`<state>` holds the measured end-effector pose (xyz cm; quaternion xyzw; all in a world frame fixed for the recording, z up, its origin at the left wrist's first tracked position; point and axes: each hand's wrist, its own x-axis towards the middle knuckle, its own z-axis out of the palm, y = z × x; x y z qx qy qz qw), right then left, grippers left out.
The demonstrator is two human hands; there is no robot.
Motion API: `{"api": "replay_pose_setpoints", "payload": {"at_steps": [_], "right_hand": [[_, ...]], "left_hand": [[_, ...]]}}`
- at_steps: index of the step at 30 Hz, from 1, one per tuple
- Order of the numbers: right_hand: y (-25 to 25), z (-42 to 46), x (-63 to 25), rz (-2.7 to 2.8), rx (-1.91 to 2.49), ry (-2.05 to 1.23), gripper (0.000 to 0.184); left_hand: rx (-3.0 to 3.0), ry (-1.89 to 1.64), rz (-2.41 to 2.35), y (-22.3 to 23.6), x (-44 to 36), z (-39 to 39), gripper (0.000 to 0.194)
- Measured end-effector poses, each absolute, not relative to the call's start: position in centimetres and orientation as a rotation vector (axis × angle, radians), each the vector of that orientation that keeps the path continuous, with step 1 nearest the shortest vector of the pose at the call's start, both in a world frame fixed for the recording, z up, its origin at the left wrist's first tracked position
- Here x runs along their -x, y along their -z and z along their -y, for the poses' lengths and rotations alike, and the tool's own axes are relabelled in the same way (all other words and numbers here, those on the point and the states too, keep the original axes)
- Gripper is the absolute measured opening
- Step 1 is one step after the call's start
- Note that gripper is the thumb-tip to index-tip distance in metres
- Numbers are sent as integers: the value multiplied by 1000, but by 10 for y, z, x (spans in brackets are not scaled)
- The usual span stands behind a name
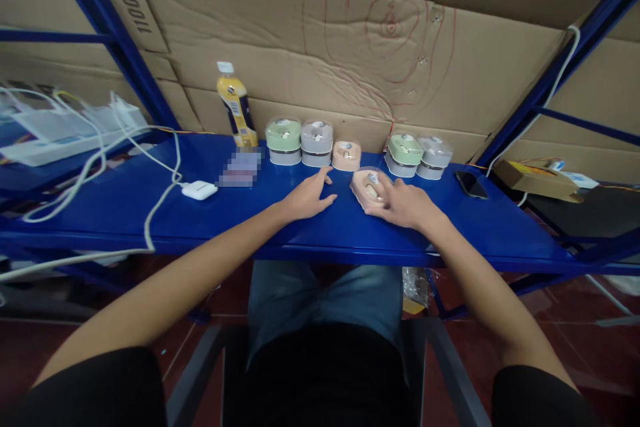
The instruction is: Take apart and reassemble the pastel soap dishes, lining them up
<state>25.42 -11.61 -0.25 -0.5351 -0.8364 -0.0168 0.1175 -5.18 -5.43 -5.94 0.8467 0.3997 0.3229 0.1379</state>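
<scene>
My right hand (403, 203) is closed around a peach-coloured small container with a clear lid (369, 185), tilted on the blue shelf (150, 213). My left hand (307, 197) lies flat and open on the shelf just left of it, fingers stretched toward another peach container (346, 155). Behind stand a green container (283, 140) and a grey container (317, 143) side by side. Further right sit a second green container (405, 154) and a second grey container (433, 157).
A yellow drink bottle (236, 107) stands at the back against the cardboard wall. A white earbud case (199, 189) and white cables lie left, near a power strip (65, 130). A black phone (471, 184) and a flat cardboard box (533, 178) lie right.
</scene>
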Motion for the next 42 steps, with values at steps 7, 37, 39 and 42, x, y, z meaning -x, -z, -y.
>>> {"api": "replay_pose_setpoints", "payload": {"at_steps": [7, 37, 39, 42], "right_hand": [[4, 59, -260, 2286, 1850, 99, 74], [-14, 100, -175, 2128, 1807, 30, 82], [-18, 92, -178, 2224, 1719, -84, 82], [-18, 80, -187, 2452, 1318, -277, 92]], "left_hand": [[-2482, -885, -1178, 60, 49, 55, 70], [-2343, -1251, -1012, 53, 52, 58, 92], [-2297, -1209, -986, 54, 54, 57, 109], [-2223, -1136, -938, 55, 59, 52, 131]]}}
